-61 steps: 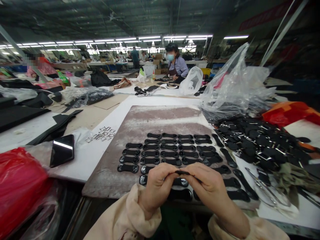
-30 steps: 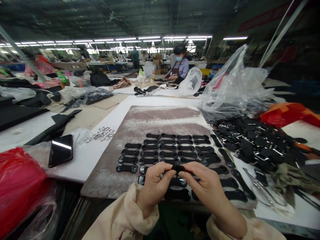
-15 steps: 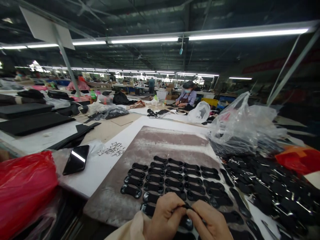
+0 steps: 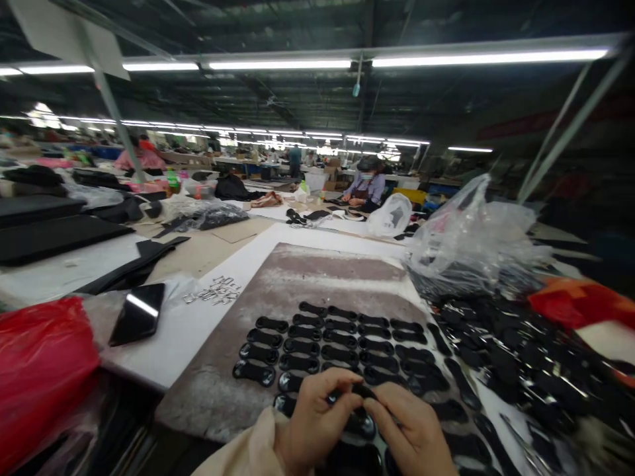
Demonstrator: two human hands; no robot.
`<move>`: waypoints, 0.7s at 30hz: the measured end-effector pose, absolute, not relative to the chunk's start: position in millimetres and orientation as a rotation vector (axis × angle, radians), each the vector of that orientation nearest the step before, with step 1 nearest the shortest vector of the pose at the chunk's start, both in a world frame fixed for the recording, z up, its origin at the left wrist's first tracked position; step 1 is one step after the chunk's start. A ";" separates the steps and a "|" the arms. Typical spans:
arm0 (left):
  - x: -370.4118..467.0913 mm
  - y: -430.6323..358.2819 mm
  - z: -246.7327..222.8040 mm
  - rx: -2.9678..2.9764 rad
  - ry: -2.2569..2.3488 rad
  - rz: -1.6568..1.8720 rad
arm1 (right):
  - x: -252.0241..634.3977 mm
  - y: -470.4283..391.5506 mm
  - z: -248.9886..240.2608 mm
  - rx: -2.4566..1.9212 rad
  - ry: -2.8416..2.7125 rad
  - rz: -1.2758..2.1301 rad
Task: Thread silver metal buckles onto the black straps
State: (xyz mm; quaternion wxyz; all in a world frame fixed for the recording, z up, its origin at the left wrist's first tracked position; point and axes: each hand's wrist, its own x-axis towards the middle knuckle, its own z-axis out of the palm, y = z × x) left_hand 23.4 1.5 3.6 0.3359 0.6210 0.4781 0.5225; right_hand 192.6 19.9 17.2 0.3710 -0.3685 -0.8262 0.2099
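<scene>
Both hands, left hand (image 4: 317,416) and right hand (image 4: 409,430), now sit lower in view as the head has lifted; together they pinch one black strap piece (image 4: 361,391), each grip clenched on it, over the board (image 4: 297,277) on the worktop (image 4: 198,324).

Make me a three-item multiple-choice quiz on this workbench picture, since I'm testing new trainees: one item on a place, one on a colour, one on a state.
1. Where does the phone lie?
A. left of the grey board
B. on the black pile at right
C. inside the clear bag

2. What colour is the bag at the near left corner?
A. blue
B. red
C. white

3. What are the hands doing?
A. resting flat on the board
B. both pinching one small black piece
C. holding scissors

Answers: 1 A, it lies on the white sheet left of the grey board. 2 B, the red bag shows plainly. 3 B, left hand and right hand meet on the black piece.
</scene>
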 end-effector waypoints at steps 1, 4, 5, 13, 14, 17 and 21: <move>22.1 0.0 2.5 1.621 1.232 1.324 | 191.4 16.9 18.4 -0.984 -2.103 0.539; 15.1 -0.6 -2.8 1.668 1.204 1.199 | 189.8 10.6 19.7 -1.016 -2.118 0.583; 12.5 0.8 -4.5 1.677 1.206 1.183 | 190.4 9.9 19.6 -1.012 -2.126 0.601; 12.8 -0.1 1.4 1.847 1.057 1.048 | 197.1 2.9 18.8 -0.998 -2.304 0.404; 14.6 -0.8 3.2 1.849 1.040 1.033 | 199.5 3.6 18.9 -0.980 -2.314 0.405; 18.7 2.2 5.6 1.801 1.063 0.974 | 217.7 10.7 21.1 -1.002 -2.265 0.455; 17.4 10.2 6.1 1.588 1.241 1.084 | 251.0 24.0 31.9 -1.330 -1.687 0.525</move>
